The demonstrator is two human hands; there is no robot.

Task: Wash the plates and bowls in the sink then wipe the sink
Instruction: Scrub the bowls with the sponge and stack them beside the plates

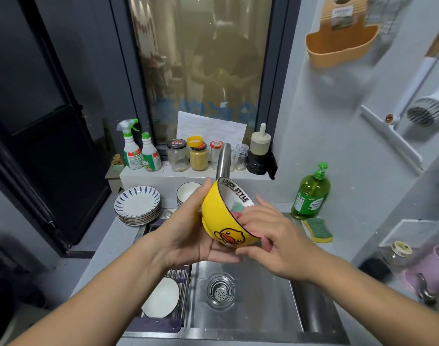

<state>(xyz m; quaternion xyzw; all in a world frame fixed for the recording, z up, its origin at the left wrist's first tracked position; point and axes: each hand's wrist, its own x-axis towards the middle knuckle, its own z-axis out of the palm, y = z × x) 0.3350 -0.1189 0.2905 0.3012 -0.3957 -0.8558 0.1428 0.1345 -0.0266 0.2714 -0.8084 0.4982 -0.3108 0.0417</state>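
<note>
Head view. Yellow bowl (221,221), duck print on its outer wall and black lettering inside the rim, was held in the air above the sink (251,318), tilted with its mouth toward the right. Left hand (186,236) cupped the bowl from outside: grip curled round it, thumb up at the upper rim, fingers under the base. Right hand (271,236) had its fingers inside the bowl, grip pinching a pink and green scrub pad (238,208) against the inner wall, thumb outside below the rim. Faucet (223,161) stood just behind the bowl; whether water ran could not be told. Drain strainer (220,290) lay in the basin floor below the hands. White plate (161,297) rested on a rack (183,290) across the sink's left part. Stack of blue-patterned plates (138,204) sat on the tabletop (106,248) left of the sink, white bowls (187,192) just beside it. Green detergent bottle (310,193) stood right of the sink, a yellow-green sponge (319,229) near its foot.
</note>
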